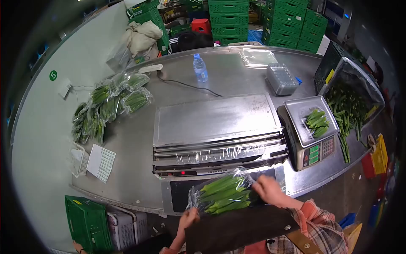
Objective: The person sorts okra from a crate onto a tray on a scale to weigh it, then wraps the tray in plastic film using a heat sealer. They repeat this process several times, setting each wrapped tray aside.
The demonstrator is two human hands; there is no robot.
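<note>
A film-wrapped pack of okra (225, 192) is held over the front edge of the wrapping machine, close to my apron. My left hand (190, 217) is closed on the pack's lower left end, where the clear film bunches up. At the opposite end, my right hand (270, 191) grips the film with its fingers closed. Just beyond the pack is the film wrapping machine (218, 120), with a strip of clear film across its front and a red light lit. To its right, loose okra (317, 122) lies on the weighing scale's tray (292, 105).
Several wrapped packs (108, 101) are heaped at the left, beyond a sheet of labels (101, 163). A water bottle (200, 70), a stack of clear trays (282, 79) and a tipped crate of okra (351, 97) stand farther back. Green crates (229, 21) rise behind a person's head (194, 41).
</note>
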